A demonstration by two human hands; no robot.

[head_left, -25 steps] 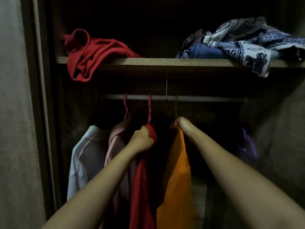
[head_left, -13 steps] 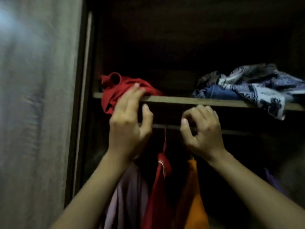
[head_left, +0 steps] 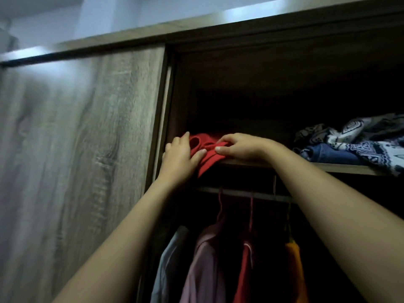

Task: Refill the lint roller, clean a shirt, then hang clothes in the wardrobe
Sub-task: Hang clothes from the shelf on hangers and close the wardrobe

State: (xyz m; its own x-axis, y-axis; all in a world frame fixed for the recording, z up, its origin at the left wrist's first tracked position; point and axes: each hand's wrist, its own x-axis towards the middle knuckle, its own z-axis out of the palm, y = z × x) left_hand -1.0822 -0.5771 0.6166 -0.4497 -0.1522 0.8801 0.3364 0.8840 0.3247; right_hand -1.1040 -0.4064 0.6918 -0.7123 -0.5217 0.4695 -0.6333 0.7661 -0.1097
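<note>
A crumpled red garment [head_left: 209,159] lies at the left end of the wardrobe shelf [head_left: 349,168], hanging slightly over its front edge. My left hand [head_left: 178,157] cups its left end, thumb across the front of the cloth. My right hand [head_left: 239,147] pinches the fabric on top with curled fingers. Below the shelf, a rail [head_left: 262,194] carries a pale blue shirt [head_left: 168,259], a pink shirt [head_left: 203,265], a red shirt [head_left: 244,274] and an orange shirt [head_left: 295,270] on hangers. No lint roller shows.
A pile of patterned cloth and blue jeans [head_left: 360,147] fills the right side of the shelf. The wood-grain sliding door [head_left: 76,160] covers the left half of the wardrobe. The wardrobe interior is dark.
Both hands left the hanging red and orange shirts, rose past the rail and now hold the red garment on the shelf. The view tilted upward.
</note>
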